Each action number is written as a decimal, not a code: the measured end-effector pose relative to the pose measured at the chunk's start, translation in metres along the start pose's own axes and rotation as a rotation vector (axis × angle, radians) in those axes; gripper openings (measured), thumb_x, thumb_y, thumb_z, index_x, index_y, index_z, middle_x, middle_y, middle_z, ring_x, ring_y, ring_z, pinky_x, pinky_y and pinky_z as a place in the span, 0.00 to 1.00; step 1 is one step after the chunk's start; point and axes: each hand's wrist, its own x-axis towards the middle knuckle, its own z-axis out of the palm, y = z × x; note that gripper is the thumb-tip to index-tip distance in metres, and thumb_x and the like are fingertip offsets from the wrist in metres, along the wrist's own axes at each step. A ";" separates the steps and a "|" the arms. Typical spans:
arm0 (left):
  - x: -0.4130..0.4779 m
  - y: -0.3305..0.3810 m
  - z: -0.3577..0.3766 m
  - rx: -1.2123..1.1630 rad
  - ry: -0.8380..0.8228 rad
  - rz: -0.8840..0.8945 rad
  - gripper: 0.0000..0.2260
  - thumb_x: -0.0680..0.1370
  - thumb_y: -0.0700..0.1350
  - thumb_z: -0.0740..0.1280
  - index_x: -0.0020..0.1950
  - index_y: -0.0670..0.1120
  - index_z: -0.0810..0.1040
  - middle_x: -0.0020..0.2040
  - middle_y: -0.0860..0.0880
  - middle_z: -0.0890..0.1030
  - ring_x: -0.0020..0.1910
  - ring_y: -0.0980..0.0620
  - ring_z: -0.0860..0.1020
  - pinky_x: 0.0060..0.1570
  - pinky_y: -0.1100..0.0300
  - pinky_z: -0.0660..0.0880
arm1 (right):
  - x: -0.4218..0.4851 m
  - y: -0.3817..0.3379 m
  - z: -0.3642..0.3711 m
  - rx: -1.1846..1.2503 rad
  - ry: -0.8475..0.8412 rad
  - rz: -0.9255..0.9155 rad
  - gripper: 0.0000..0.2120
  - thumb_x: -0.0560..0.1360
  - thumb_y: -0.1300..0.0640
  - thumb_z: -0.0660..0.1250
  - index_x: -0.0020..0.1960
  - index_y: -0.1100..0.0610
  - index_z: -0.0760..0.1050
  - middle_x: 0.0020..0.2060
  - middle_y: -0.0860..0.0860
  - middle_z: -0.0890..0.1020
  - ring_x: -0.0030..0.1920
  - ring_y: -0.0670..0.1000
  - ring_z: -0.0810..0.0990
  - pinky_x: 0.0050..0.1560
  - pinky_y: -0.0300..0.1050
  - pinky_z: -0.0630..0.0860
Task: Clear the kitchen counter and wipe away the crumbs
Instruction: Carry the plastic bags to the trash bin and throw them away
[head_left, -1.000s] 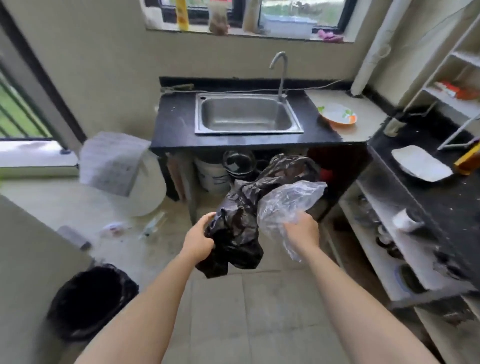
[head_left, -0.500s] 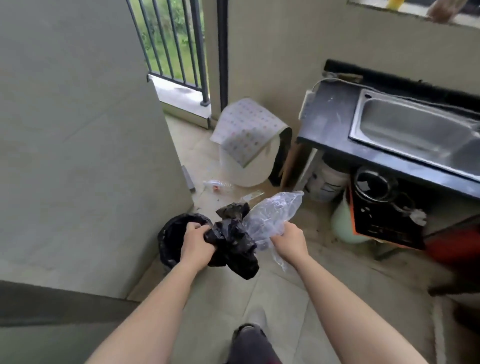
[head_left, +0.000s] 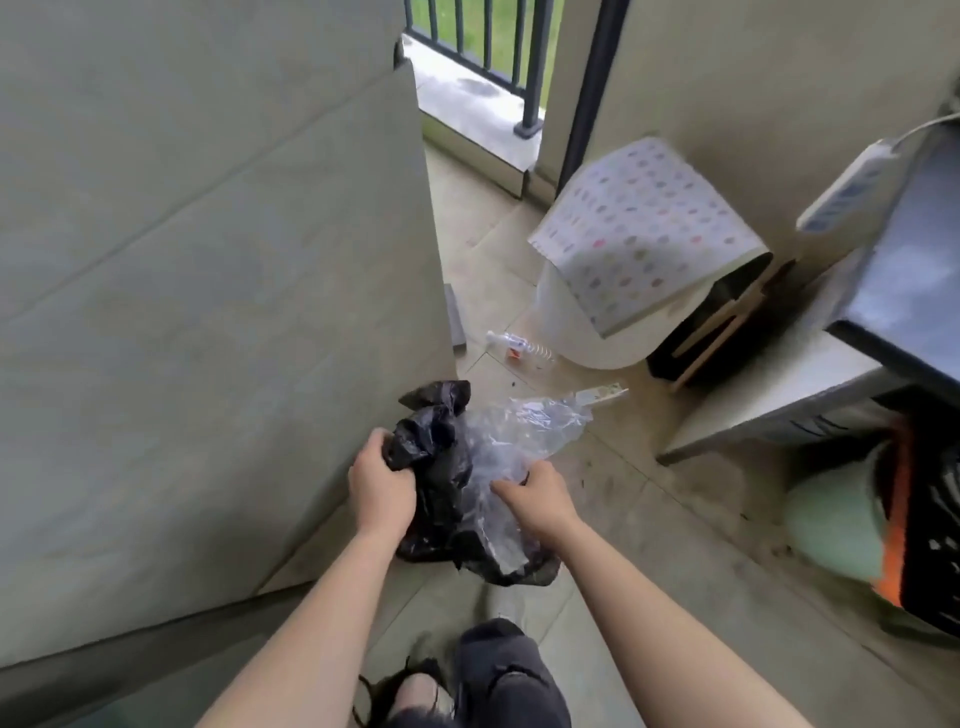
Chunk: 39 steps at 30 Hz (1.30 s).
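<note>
Black plastic bag (head_left: 434, 452): crumpled, held over the floor (head_left: 639, 499), its edge clenched in the fingers of the left hand (head_left: 382, 480). Clear plastic bag (head_left: 524, 428): touching the black one's right side, grasped by the fingers of the right hand (head_left: 537, 501). Dark surface (head_left: 909, 280): far right, well apart.

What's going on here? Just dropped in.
A person stands by the wall, holding two crumpled bags low. The left hand grips the black bag; the right hand grips the clear bag. Both hang just over something black, probably a lined bin, mostly hidden beneath them. The counter is off to the right, and no wiping shows in this view.
</note>
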 end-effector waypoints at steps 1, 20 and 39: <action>0.011 -0.005 0.003 0.027 0.043 0.055 0.13 0.68 0.28 0.60 0.39 0.47 0.70 0.38 0.47 0.77 0.39 0.43 0.73 0.38 0.54 0.69 | 0.013 -0.001 0.008 0.005 -0.021 0.000 0.17 0.70 0.55 0.66 0.29 0.54 0.59 0.20 0.48 0.64 0.23 0.51 0.66 0.26 0.40 0.61; 0.186 -0.319 0.218 0.648 -0.666 0.069 0.22 0.77 0.43 0.60 0.72 0.46 0.65 0.70 0.44 0.65 0.69 0.44 0.64 0.67 0.54 0.64 | 0.310 0.153 0.225 -0.670 -0.493 -0.078 0.08 0.75 0.63 0.59 0.51 0.58 0.75 0.56 0.60 0.78 0.56 0.59 0.77 0.49 0.45 0.72; 0.144 -0.215 0.150 0.566 -0.597 -0.025 0.18 0.76 0.42 0.63 0.66 0.45 0.70 0.63 0.43 0.70 0.61 0.43 0.72 0.58 0.54 0.68 | 0.224 0.109 0.168 -0.595 -0.287 -0.082 0.04 0.74 0.58 0.61 0.47 0.56 0.68 0.51 0.56 0.79 0.48 0.56 0.75 0.44 0.44 0.68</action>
